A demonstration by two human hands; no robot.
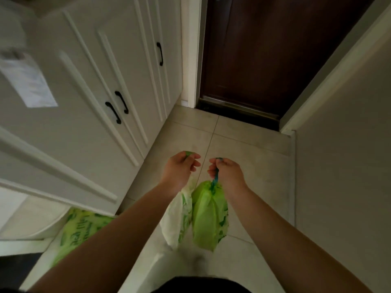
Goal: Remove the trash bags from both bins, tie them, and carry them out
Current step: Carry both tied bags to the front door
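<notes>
head view: arms outstretched
left hand [179, 168]: grips pale bag [176, 218]
right hand [227, 172]: pinches green bag [209, 214] by its tie
bags: hang vertical

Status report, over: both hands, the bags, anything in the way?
Left hand grips pale bag. Right hand grips green bag by its drawstring. Brown door ahead, shut. A printed bag lies low at left.

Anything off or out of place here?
Left hand holds the pale bag, right hand the green bag. One oddity: a third bag lies on the floor by the cabinet, lower left, in neither hand.
</notes>
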